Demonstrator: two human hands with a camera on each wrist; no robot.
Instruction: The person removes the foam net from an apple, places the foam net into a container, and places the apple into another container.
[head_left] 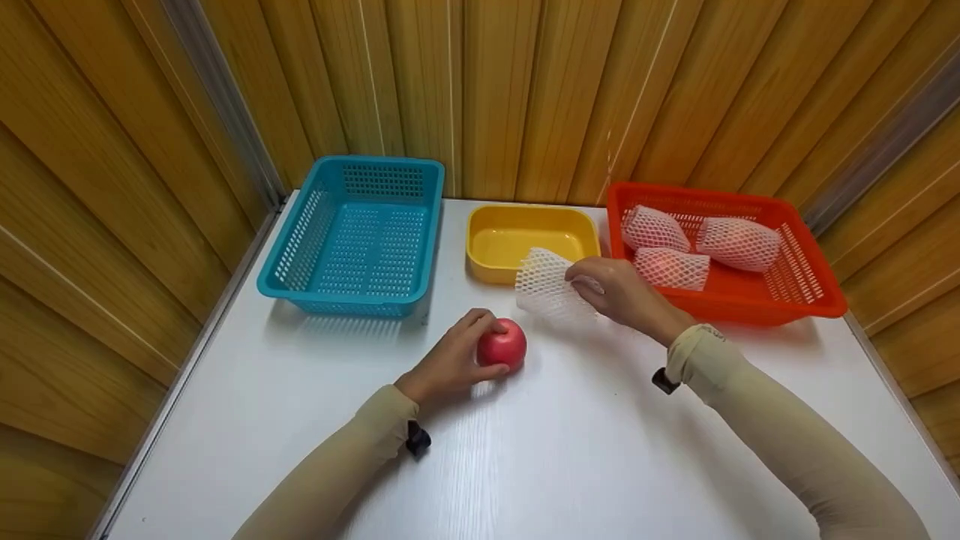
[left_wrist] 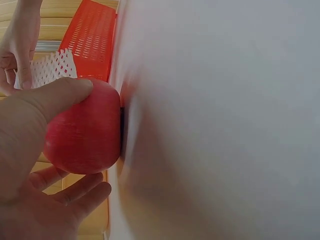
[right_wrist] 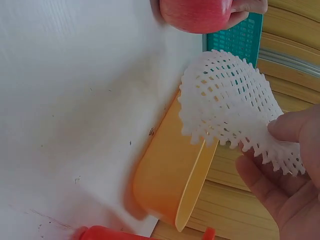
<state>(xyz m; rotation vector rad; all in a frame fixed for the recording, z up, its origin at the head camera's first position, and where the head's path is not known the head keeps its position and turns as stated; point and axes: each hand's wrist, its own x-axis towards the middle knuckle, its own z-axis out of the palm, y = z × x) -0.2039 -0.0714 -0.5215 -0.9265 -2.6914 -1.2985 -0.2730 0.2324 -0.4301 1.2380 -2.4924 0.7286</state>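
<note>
A bare red apple (head_left: 502, 346) sits low at the middle of the white table, and my left hand (head_left: 452, 358) grips it from the left. Its thumb (left_wrist: 65, 96) lies across the apple in the left wrist view, with the other fingers on the opposite side. My right hand (head_left: 621, 294) pinches a white foam net sleeve (head_left: 547, 283) by one end. The sleeve hangs in the air, overlapping the front of the yellow tub (head_left: 487, 271) in the head view. In the right wrist view the sleeve (right_wrist: 227, 95) has nothing inside its mesh.
A red basket (head_left: 750, 309) at the back right holds several net-wrapped fruits (head_left: 739, 244). At the back left stands a blue-green basket (head_left: 349, 304) with a bare bottom. Wood-panelled walls (head_left: 495, 97) close in the table (head_left: 525, 465) behind and at both sides.
</note>
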